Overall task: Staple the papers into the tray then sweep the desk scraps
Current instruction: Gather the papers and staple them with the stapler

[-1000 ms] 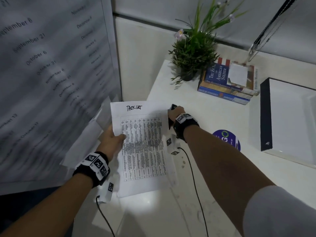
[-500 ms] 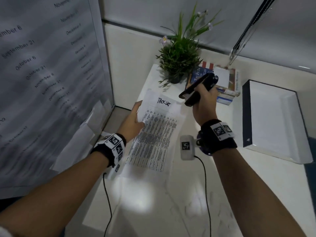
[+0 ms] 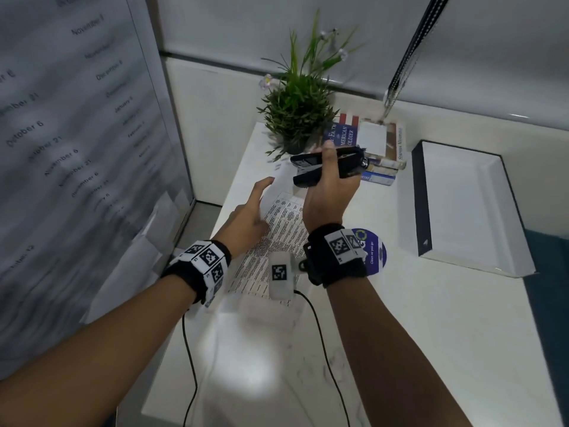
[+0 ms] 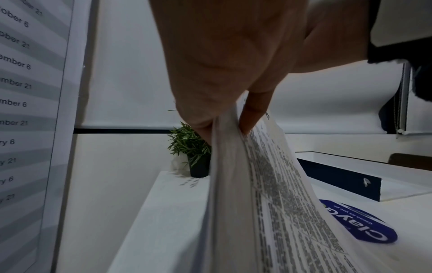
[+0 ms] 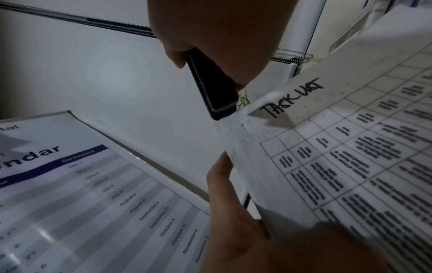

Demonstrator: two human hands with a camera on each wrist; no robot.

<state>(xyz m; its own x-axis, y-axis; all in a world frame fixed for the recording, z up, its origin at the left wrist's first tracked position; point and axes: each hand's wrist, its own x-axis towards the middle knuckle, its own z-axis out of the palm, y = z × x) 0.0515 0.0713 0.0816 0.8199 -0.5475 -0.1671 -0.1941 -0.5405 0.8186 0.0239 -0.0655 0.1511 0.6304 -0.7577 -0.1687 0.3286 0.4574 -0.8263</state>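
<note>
A sheaf of printed papers [image 3: 283,229] headed by a handwritten title hangs tilted above the white desk. My left hand [image 3: 261,195] holds it by the left edge; in the left wrist view the thumb and fingers pinch the sheets [image 4: 268,184]. My right hand [image 3: 326,180] grips a black stapler [image 3: 311,167] just past the papers' top. The right wrist view has the stapler's tip [image 5: 219,107] at the top left corner of the papers [image 5: 350,147]. The white tray [image 3: 462,208] with a dark outer wall sits at the right and holds nothing.
A potted plant [image 3: 298,109] and a stack of books [image 3: 385,149] stand at the back of the desk. A round blue label [image 3: 374,251] lies by my right wrist. A big calendar board [image 3: 77,149] leans along the left. A bead chain [image 3: 406,57] hangs at the back right.
My right hand has lifted the stapler off the desk and brought it to the papers' top corner. The papers have tipped away, and my left hand has slid up their left edge.
</note>
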